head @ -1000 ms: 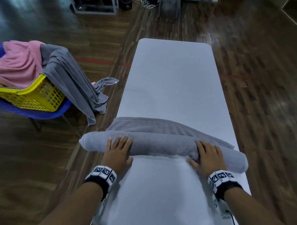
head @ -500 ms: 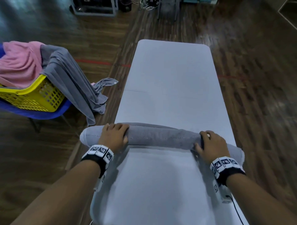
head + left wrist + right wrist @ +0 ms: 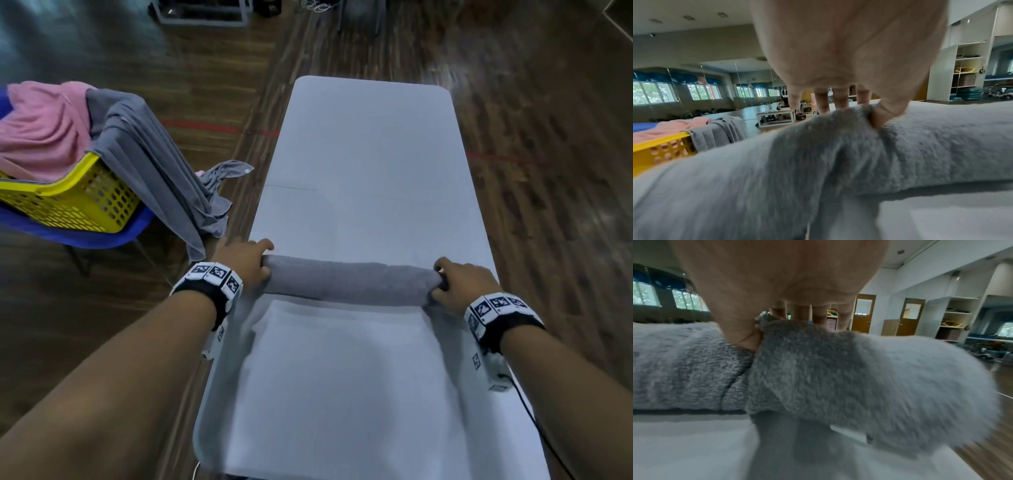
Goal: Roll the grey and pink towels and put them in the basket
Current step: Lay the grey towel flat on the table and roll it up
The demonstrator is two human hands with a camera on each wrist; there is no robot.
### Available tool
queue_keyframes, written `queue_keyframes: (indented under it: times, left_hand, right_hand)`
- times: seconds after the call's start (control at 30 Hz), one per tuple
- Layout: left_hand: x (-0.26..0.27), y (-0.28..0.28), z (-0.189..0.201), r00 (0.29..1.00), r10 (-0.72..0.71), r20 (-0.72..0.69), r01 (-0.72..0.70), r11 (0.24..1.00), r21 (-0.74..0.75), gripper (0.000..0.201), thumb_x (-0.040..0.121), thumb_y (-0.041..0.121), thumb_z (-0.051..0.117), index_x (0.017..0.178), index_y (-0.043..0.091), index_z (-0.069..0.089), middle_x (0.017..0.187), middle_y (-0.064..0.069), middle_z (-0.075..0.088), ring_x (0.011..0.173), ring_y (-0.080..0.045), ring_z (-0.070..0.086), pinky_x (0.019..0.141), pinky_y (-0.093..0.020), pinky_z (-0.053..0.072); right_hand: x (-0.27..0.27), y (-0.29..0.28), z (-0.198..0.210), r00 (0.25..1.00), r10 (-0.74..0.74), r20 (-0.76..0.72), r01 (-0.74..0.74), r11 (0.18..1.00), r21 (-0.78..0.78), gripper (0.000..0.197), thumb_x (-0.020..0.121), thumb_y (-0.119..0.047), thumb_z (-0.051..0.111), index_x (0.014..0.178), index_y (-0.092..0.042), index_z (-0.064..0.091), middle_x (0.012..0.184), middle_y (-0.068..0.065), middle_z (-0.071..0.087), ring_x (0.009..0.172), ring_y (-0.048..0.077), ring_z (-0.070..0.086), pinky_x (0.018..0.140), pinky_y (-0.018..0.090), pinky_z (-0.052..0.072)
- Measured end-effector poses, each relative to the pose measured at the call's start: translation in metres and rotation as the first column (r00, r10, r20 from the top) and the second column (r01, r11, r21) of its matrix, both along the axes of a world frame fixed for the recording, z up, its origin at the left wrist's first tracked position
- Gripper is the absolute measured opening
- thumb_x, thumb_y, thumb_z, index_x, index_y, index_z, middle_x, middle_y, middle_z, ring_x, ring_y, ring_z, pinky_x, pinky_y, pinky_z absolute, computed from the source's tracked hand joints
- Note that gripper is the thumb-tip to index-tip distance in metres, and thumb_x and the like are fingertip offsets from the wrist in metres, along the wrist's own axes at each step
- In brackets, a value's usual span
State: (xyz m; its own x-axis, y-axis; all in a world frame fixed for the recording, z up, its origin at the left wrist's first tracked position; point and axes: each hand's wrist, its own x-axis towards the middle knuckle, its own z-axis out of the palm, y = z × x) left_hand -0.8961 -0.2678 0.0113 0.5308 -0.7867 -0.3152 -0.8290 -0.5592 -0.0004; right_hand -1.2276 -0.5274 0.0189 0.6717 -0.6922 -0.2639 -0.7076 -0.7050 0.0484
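Grey terry cloth, rolled into a long cylinder, lies across a pale table (image 3: pixel 370 144), its long axis running left to right and square to the table's length. The grey towel roll (image 3: pixel 349 282) has both ends hidden: the left hand (image 3: pixel 245 262) curls its fingers over the far side of one end with the thumb on the near side, and the right hand (image 3: pixel 466 286) grips the other end the same way. In the left wrist view the fingers (image 3: pixel 822 100) drop behind the roll (image 3: pixel 838 154) and their tips cannot be seen; in the right wrist view the outer end of the roll (image 3: pixel 859 378) is smeared by blur. Whether the roll rests on the table or is lifted just clear of it is hard to tell. A lighter cloth (image 3: pixel 342 377) covers the near part of the table, its near edge cut off by the frame. To the left, apart from the table, a yellow basket (image 3: pixel 78 202) sits on a blue seat (image 3: pixel 102 236), partly cut off, with a pink towel (image 3: pixel 44 126) piled in it and another grey towel (image 3: pixel 150 164) draped over its rim toward the wooden floor (image 3: pixel 548 171).
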Motion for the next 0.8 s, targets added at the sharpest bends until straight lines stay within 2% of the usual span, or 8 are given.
queue_keyframes:
  times: [0.17, 0.27, 0.43, 0.53, 0.6, 0.67, 0.7, 0.8]
  left_hand:
    - [-0.034, 0.014, -0.012, 0.959, 0.238, 0.156, -0.191, 0.944, -0.268, 0.031, 0.087, 0.033, 0.055, 0.118, 0.032, 0.056, 0.125, -0.001, 0.058, 0.115, -0.030, 0.052, 0.107, -0.056, 0.028]
    - [-0.064, 0.029, -0.032, 0.883, 0.466, -0.057, -0.459, 0.831, -0.313, 0.036, 0.091, 0.036, 0.054, 0.126, 0.030, 0.054, 0.137, -0.001, 0.051, 0.126, -0.028, 0.046, 0.113, -0.059, 0.020]
    - [-0.070, 0.028, -0.034, 0.710, 0.592, -0.381, -0.704, 0.612, -0.361, 0.030, 0.096, 0.036, 0.050, 0.116, 0.019, 0.064, 0.124, -0.006, 0.062, 0.113, -0.032, 0.057, 0.101, -0.051, 0.042]
    - [-0.054, 0.016, -0.024, 0.517, 0.638, -0.571, -0.855, 0.421, -0.303, 0.033, 0.095, 0.041, 0.051, 0.106, 0.014, 0.065, 0.113, -0.013, 0.066, 0.104, -0.036, 0.059, 0.094, -0.041, 0.043]
    - [-0.037, 0.002, -0.024, 0.309, 0.691, -0.653, -0.951, 0.221, -0.217, 0.038, 0.090, 0.030, 0.055, 0.117, 0.004, 0.060, 0.121, -0.017, 0.062, 0.104, -0.034, 0.057, 0.088, -0.036, 0.041]
    - [-0.020, -0.006, -0.025, 0.071, 0.737, -0.672, -0.991, -0.024, -0.131, 0.057, 0.082, 0.017, 0.054, 0.136, -0.002, 0.046, 0.136, -0.019, 0.052, 0.118, -0.035, 0.053, 0.100, -0.039, 0.040]
    - [-0.013, -0.005, -0.029, -0.010, 0.729, -0.684, -0.995, -0.077, -0.067, 0.067, 0.082, 0.026, 0.058, 0.141, 0.000, 0.039, 0.140, -0.019, 0.048, 0.122, -0.036, 0.051, 0.104, -0.042, 0.039]
    - [0.002, 0.003, -0.043, -0.067, 0.719, -0.692, -0.998, -0.042, 0.052, 0.092, 0.082, 0.065, 0.052, 0.147, 0.005, 0.031, 0.144, -0.021, 0.043, 0.123, -0.040, 0.049, 0.105, -0.046, 0.038]
  right_hand:
    - [-0.014, 0.009, -0.011, 0.972, -0.066, 0.224, 0.111, 0.974, -0.197, 0.025, 0.074, -0.018, 0.071, 0.096, -0.007, 0.064, 0.094, 0.020, 0.061, 0.078, 0.039, 0.059, 0.067, 0.043, 0.047]
    - [-0.018, 0.032, -0.027, 0.945, -0.177, 0.274, 0.211, 0.972, -0.100, 0.023, 0.079, -0.021, 0.069, 0.095, -0.006, 0.060, 0.092, 0.020, 0.056, 0.078, 0.039, 0.056, 0.064, 0.042, 0.045]
    - [-0.012, 0.037, -0.041, 0.778, -0.511, 0.366, 0.434, 0.858, 0.274, 0.023, 0.089, -0.031, 0.056, 0.094, -0.009, 0.056, 0.098, 0.013, 0.058, 0.094, 0.035, 0.056, 0.079, 0.040, 0.048]
    - [-0.005, 0.035, -0.041, 0.523, -0.745, 0.414, 0.568, 0.667, 0.482, 0.034, 0.088, -0.040, 0.056, 0.087, -0.005, 0.057, 0.090, 0.016, 0.062, 0.079, 0.033, 0.057, 0.066, 0.034, 0.041]
    - [-0.001, 0.031, -0.038, 0.303, -0.896, 0.324, 0.651, 0.443, 0.616, 0.055, 0.086, -0.051, 0.055, 0.106, -0.001, 0.060, 0.106, 0.021, 0.064, 0.080, 0.033, 0.058, 0.064, 0.031, 0.039]
    - [0.001, 0.022, -0.037, 0.137, -0.972, 0.189, 0.646, 0.233, 0.727, 0.074, 0.081, -0.061, 0.050, 0.124, -0.001, 0.055, 0.118, 0.022, 0.062, 0.094, 0.037, 0.062, 0.073, 0.036, 0.047]
    - [0.003, 0.017, -0.035, 0.092, -0.990, 0.106, 0.627, 0.140, 0.766, 0.081, 0.078, -0.067, 0.046, 0.125, -0.002, 0.055, 0.113, 0.022, 0.063, 0.092, 0.038, 0.064, 0.075, 0.041, 0.052]
    - [0.011, 0.002, -0.032, -0.013, -0.999, -0.033, 0.595, -0.034, 0.803, 0.099, 0.072, -0.080, 0.045, 0.132, -0.002, 0.047, 0.095, 0.020, 0.063, 0.058, 0.031, 0.063, 0.045, 0.037, 0.052]
